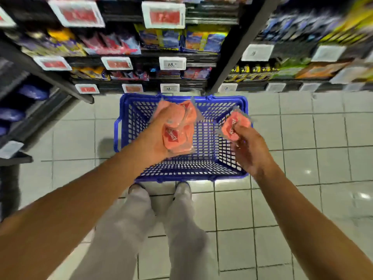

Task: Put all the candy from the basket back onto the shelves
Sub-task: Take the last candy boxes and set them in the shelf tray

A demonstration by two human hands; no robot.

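The blue basket [129, 110] stands on the tiled floor [323, 158] in front of the shelves [181, 55], and its mesh bottom, where it shows between the arms, looks bare, so the emptying seems to be finished or nearly so; what the hands cover cannot be checked. What is left, as I judge it, is the shelving itself: none of the held candy is on a shelf yet. The left hand [155, 138] has its grip curled round a bunch of orange candy packs [177, 128], several of them pressed together, held above the middle of the basket. The bunch runs lengthwise away from the person, its far end pointing toward the shelves and slightly to the right. The right hand [248, 146] pinches a single orange candy pack [234, 126] between fingertips and thumb, above the basket's right wall; this pack looks roughly square, printed face up, so no clear long axis can be told, and blur hides its edges. Similar reddish packets [113, 45] lie on an upper shelf.
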